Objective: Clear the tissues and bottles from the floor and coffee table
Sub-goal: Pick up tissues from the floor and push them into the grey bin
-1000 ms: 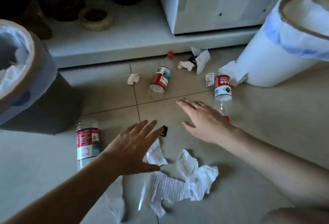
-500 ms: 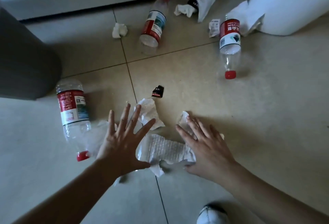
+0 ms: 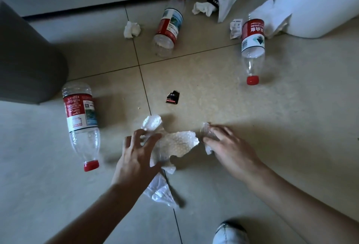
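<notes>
While both hands bunch it, the crumpled white embossed tissue (image 3: 174, 144) lies on the beige tiled floor (image 3: 272, 127) at lower centre of the frame. The left hand (image 3: 138, 158) has its fingers curled over the tissue's left end; the right hand (image 3: 227, 146) pinches the right end. Being thin and limp, the tissue probably tears easily, so gathering it into a wad looks wiser. Three clear plastic bottles with red caps (image 3: 81, 123) lie nearby.

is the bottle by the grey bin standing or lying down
Lying down: the bottle rests on its side on the floor, red cap toward the camera.
</notes>
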